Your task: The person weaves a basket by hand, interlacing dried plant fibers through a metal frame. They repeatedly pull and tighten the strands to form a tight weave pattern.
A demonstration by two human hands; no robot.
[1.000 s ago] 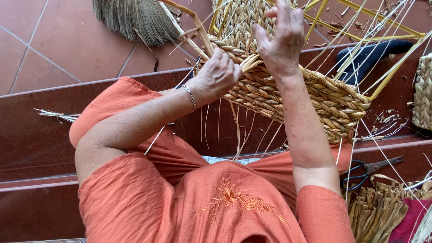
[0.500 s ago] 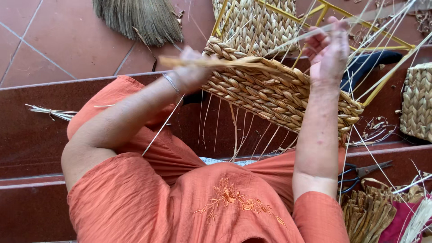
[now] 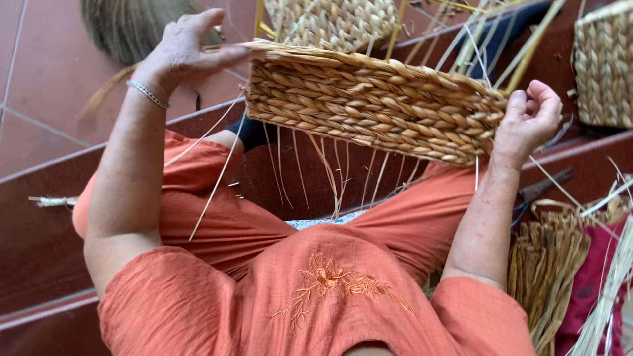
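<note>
The woven basket (image 3: 376,105) hung between the two hands above the lap, its braided wall facing the camera and loose pale strands (image 3: 330,178) trailing from its lower edge.

The left hand (image 3: 188,49) was at the basket's left end. Its grip was spread, thumb lying along the top rim and fingers raised above it, so it steadied the corner rather than pinched it. A silver bracelet (image 3: 148,94) sat on the wrist just below that grip.

The right hand (image 3: 527,122) was at the basket's right end, palm against the braid. Its fingers were curled in, but whether they pinched a strand could not be told: the fingertips turned away from the camera and anything thin between them was lost.

Above the left grip, yellow stakes (image 3: 395,26) rose from the rim and were cut off by the top edge. The basket's inside was hidden behind its wall.

Beyond the right grip, a second basket (image 3: 603,66) was cropped at the corner. Below that grip lay scissors (image 3: 541,191), largely covered by the forearm, and a bundle of brown reeds (image 3: 547,270) beside a red cloth (image 3: 590,296). Above the left grip, a grassy tuft (image 3: 122,29) lay partly behind the hand on the tiled floor (image 3: 39,79).
</note>
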